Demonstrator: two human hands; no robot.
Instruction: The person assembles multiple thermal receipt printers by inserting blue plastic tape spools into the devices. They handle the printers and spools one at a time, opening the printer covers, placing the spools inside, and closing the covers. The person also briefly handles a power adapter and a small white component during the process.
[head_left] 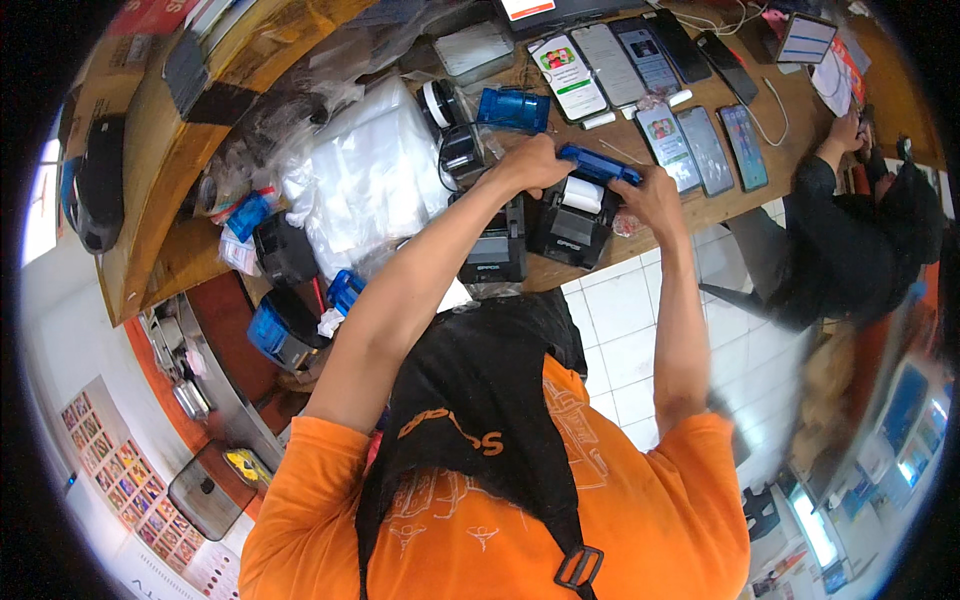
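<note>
Near the table's front edge stands a small black receipt printer [572, 235], its translucent blue lid [598, 163] raised at the back. A white paper roll [583, 195] sits in its open top. My left hand [528, 166] is closed at the lid's left end, the fingertips partly hidden. At the right end, my right hand [652, 203] grips the lid and touches the printer's side. Just left of it stands a second black printer [497, 245], partly covered by my left forearm. Behind my left hand lies a blue plastic cover [513, 110].
Several phones lie at the back right, one a black phone [727, 68] by a white cable [775, 112]. Clear plastic bags [365, 170] pile up on the left. More blue-lidded printers [285, 325] sit lower left. Another person [850, 230] in dark clothes is at the right.
</note>
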